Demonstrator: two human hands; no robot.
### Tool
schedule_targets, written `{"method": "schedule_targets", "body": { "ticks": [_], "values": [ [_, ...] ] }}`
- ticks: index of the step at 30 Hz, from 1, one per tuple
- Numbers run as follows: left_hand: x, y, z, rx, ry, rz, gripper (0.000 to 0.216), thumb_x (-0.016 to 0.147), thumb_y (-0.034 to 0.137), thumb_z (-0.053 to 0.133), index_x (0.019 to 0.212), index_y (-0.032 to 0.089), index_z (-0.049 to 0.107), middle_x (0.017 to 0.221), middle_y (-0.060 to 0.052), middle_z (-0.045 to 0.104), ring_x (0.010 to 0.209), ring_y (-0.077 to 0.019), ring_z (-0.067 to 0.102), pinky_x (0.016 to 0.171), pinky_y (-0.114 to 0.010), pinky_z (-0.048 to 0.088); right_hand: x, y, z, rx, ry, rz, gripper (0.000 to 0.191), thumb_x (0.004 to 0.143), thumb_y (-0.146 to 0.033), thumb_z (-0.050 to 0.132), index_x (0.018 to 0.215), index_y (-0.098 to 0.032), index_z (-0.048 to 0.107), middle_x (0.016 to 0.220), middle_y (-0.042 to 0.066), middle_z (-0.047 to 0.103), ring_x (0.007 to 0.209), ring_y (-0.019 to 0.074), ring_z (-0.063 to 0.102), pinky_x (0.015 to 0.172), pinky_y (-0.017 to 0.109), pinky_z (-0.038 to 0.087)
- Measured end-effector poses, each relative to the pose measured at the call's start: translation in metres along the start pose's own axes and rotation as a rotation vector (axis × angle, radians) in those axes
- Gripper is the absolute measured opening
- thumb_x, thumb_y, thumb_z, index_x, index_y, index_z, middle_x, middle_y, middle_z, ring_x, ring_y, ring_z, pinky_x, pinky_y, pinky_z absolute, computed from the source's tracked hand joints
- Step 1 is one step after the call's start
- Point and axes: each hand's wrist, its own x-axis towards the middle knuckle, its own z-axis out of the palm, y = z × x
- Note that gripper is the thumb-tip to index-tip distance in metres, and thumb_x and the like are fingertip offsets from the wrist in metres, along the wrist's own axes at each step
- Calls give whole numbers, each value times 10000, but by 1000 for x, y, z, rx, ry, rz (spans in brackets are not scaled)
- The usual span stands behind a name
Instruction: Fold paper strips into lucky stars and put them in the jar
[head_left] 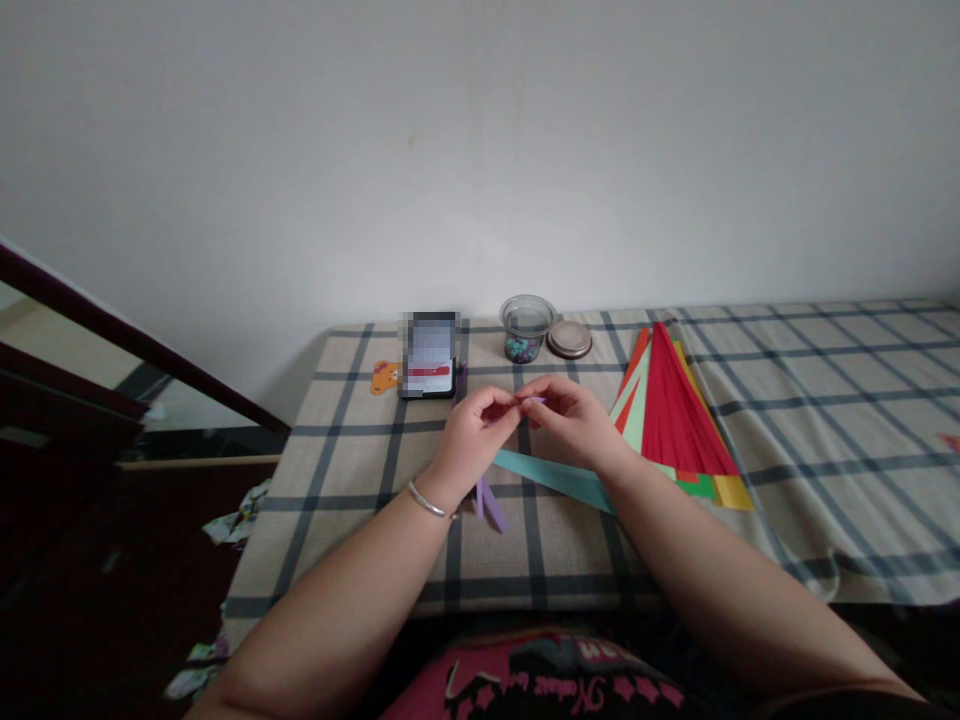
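Both my hands meet above the checked tablecloth (360,470) and pinch a thin purple paper strip (534,401) between their fingertips. My left hand (476,430) wears a silver bangle on the wrist and has its fingers curled on the strip. My right hand (574,420) is closed on the strip's other end. More purple strip (491,505) lies on the cloth under my left wrist. A teal paper strip (555,478) runs beneath my right wrist.
A fan of red, green, orange and yellow paper strips (679,420) lies to the right. At the back stand a phone (429,355), a small clear jar (526,328) with beads, its round lid (569,340), and an orange bear sticker (385,377). The table's left edge drops to a dark floor.
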Motion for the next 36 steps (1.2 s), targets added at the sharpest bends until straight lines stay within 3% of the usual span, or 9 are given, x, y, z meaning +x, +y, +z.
{"method": "schedule_targets", "body": {
  "ticks": [14,19,24,29,36],
  "values": [
    [1,0,1,-338,-79,-126,163,787,307,635,744,156,594,672,20,586,651,-110,552,660,-236,435,0,-2,0,132,-2,51,329,656,-458,774,723,-178,615,624,-31,596,582,96,560,564,237,437],
    [0,0,1,-310,-35,-87,147,811,271,609,728,159,563,677,25,562,671,-101,552,669,-225,432,1,-1,0,178,-39,75,326,648,-459,780,747,-181,641,648,-17,641,614,106,590,590,244,451],
    [-1,-2,2,-296,7,-24,199,789,294,668,885,175,542,794,14,583,688,-103,587,672,-239,471,2,-2,0,160,-38,71,316,655,-460,773,735,-182,646,650,-19,636,615,105,580,597,249,455],
    [1,-1,2,-230,31,9,144,796,279,664,810,165,576,749,3,603,674,-103,579,661,-232,466,2,0,0,89,24,67,322,633,-448,784,723,-177,636,654,-22,629,610,103,565,596,250,439],
    [3,0,3,-317,104,-41,180,744,292,716,781,166,593,709,18,603,640,-98,576,649,-228,477,2,-1,-1,65,60,113,357,595,-459,800,655,-172,597,604,-20,624,561,97,541,552,242,427]
  ]
}}
